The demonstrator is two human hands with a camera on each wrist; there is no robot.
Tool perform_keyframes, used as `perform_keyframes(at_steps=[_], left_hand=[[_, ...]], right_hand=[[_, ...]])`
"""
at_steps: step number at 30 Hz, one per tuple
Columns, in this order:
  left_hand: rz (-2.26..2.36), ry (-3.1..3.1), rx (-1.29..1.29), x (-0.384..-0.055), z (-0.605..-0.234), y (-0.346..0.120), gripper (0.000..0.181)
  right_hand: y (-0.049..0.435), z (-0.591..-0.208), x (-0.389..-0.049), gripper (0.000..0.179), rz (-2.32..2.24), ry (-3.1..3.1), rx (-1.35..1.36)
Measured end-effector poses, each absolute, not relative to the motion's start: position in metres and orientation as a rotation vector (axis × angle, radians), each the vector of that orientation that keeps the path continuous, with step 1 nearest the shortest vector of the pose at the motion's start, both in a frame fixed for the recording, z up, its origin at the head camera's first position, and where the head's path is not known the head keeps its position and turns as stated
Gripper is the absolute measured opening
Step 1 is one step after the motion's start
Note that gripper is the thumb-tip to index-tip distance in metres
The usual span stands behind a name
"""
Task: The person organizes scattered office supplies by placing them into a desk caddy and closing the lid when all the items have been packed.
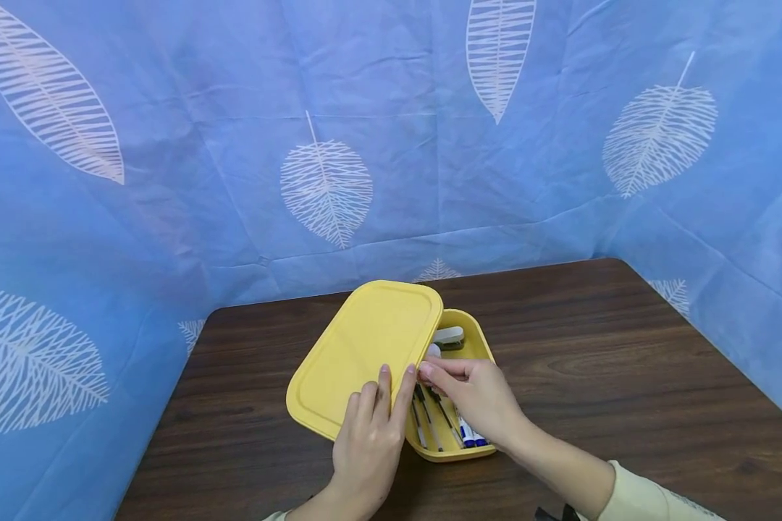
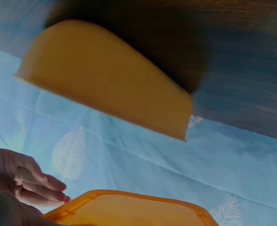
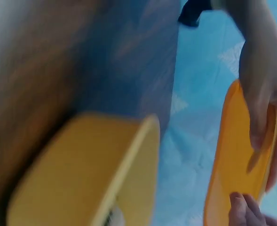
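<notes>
A yellow lid [image 1: 368,333] is tilted over the left part of a yellow box [image 1: 478,340]. My left hand [image 1: 365,445] holds the lid at its near right edge, fingers on top; its thumb [image 3: 258,127] shows on the underside in the right wrist view. My right hand [image 1: 485,398] is over the box, thumb and fingertips right at the lid's edge, loosely bent. Inside the box lie several dark slim pens [image 1: 439,420], blue-ended markers [image 1: 472,436] and a white-topped stapler [image 1: 450,336]. The lid hides the box's left side.
The box stands on a dark wood-grain table [image 1: 593,347]. Blue cloth [image 1: 391,188] with white leaf prints hangs behind the table and along its sides. A small black object [image 1: 557,514] shows by the right sleeve [image 1: 638,492] at the bottom.
</notes>
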State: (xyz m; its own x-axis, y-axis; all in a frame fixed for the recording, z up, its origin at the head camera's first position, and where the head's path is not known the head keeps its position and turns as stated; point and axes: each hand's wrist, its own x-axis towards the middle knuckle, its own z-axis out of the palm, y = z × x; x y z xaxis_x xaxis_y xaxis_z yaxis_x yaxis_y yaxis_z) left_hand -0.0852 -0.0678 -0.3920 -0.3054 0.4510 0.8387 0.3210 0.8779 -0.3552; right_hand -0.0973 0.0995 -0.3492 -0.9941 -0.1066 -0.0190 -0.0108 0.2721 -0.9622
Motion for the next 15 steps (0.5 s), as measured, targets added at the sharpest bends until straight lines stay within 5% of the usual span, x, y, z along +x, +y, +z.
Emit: perform_keyframes(at_steps=[8, 15], left_hand=[[0.225, -1.892, -0.573, -0.095, -0.400, -0.061, 0.042], [0.261, -1.896, -0.575, -0.099, -0.406, -0.059, 0.044]], right_hand=[[0.082, -0.365, -0.112, 0.032, -2.344, 1.845, 0.406], [0.077, -0.374, -0.118, 0.029, -2.398, 1.794, 0.519]])
